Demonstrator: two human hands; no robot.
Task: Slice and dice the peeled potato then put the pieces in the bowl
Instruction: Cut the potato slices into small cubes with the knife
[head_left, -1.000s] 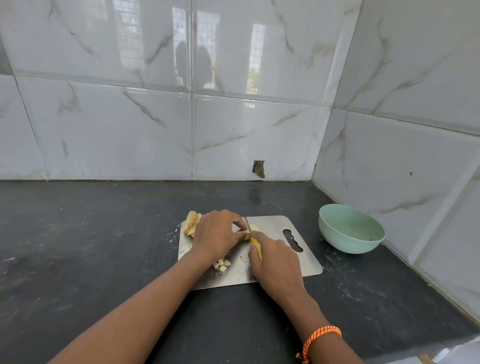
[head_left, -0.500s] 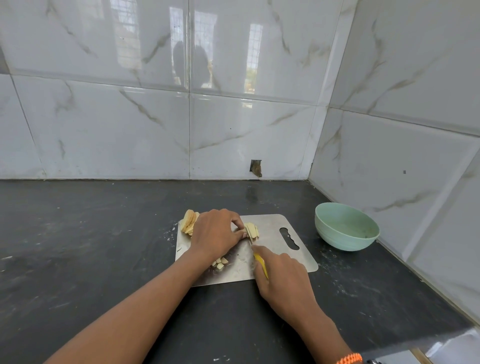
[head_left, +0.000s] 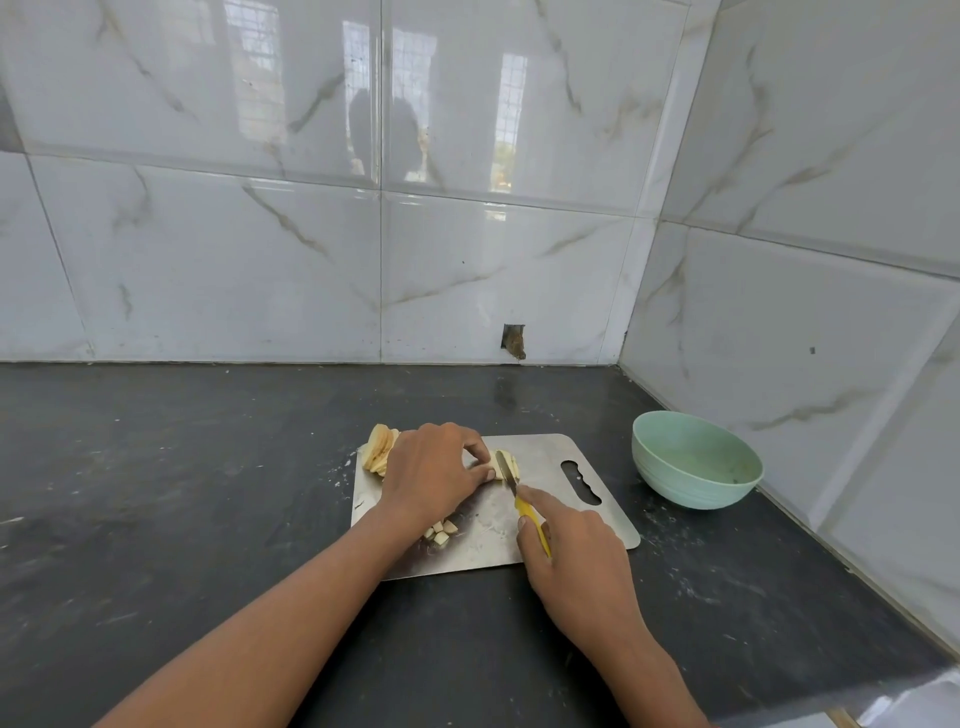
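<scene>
A: Where is your potato stack (head_left: 508, 464)?
B: Near the cutting board's (head_left: 545, 452) far edge, pinched by your left hand (head_left: 434, 475). Your right hand (head_left: 574, 551) grips the knife (head_left: 522, 504); the bowl (head_left: 696, 460) sits beyond the board's right edge.

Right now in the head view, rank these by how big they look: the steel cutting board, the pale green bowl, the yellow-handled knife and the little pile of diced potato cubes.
1. Steel cutting board, clearly the largest.
2. Pale green bowl.
3. Yellow-handled knife, partly hidden by the right hand, so its full length is unsure.
4. Diced potato cubes, partly hidden by the left hand.
</scene>
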